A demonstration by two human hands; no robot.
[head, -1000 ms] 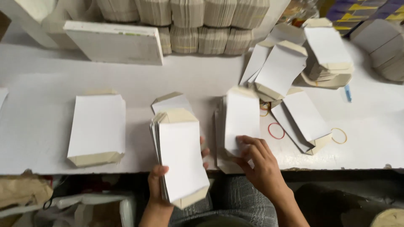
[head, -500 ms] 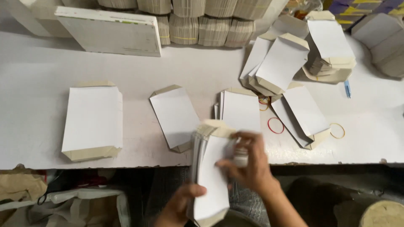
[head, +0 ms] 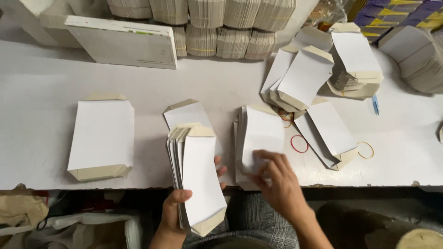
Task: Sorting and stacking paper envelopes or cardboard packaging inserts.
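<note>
My left hand (head: 177, 207) grips a fanned stack of flat white carton blanks with tan flaps (head: 197, 177), held upright over the table's front edge. My right hand (head: 276, 177) is blurred and rests fingers-down on the near part of a pile of the same blanks (head: 260, 127) lying on the white table (head: 221, 87). One single blank (head: 187, 112) lies on the table just behind the held stack. Another neat pile of blanks (head: 102, 136) sits at the left.
Loose blanks (head: 323, 129) and a taller heap (head: 357, 60) lie at the right, with a red rubber band (head: 299, 144) and a tan one (head: 366, 150). Banded bundles (head: 217, 23) and a white box (head: 122, 41) line the back. A bag (head: 92, 228) sits below left.
The held stack went from low in my lap with both hands on it back up to the table edge in my left hand. My right hand moved off it onto the middle pile.
</note>
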